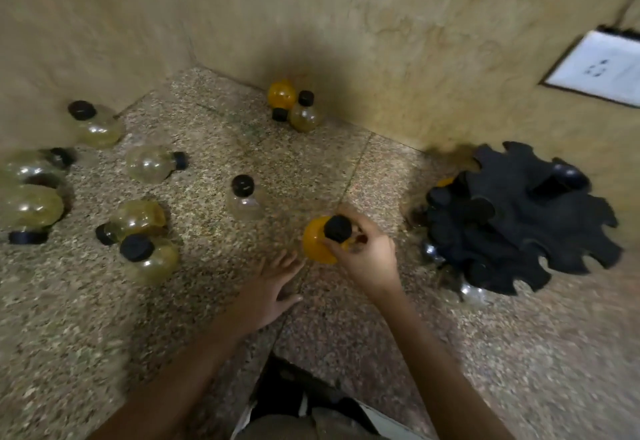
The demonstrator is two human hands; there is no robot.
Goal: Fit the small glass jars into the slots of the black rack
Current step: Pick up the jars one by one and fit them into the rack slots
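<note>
Knees: lowest in the picture, dark shorts (298,401) between both forearms.
Floor (207,335): speckled stone, biggest thing, holding all the jars and the rack.
Walls (311,6): tan, meeting in a corner at the back.
White sheet (599,68): dark frame, on the right wall, up high.
Black rack (526,217): on the floor at the right, close to the wall, round with notched edges, tipped toward the camera; a few dark caps and bits of glass showing in and under it, blurry.
Left hand (273,283): flat on the floor, palm down, fingers spread wide, gripping nothing, fingertips just beside the orange jar.
Right hand (367,252): reached forward, fingers pinched around the neck of the orange jar, just under its cap.
Orange jar (317,242): between the hands and the rack, round belly down and to the left, black cap (337,229) pointing up toward the camera, long way nearly upright.
Clear jar (244,198): standing alone just behind the hands, cap up.
Jar pile (138,235): many clear yellowish jars at the left, most lying on their sides, caps pointing different ways.
Back pair (294,107): one orange and one pale jar touching, in the corner by the wall.
Path to rack: bare floor only.
</note>
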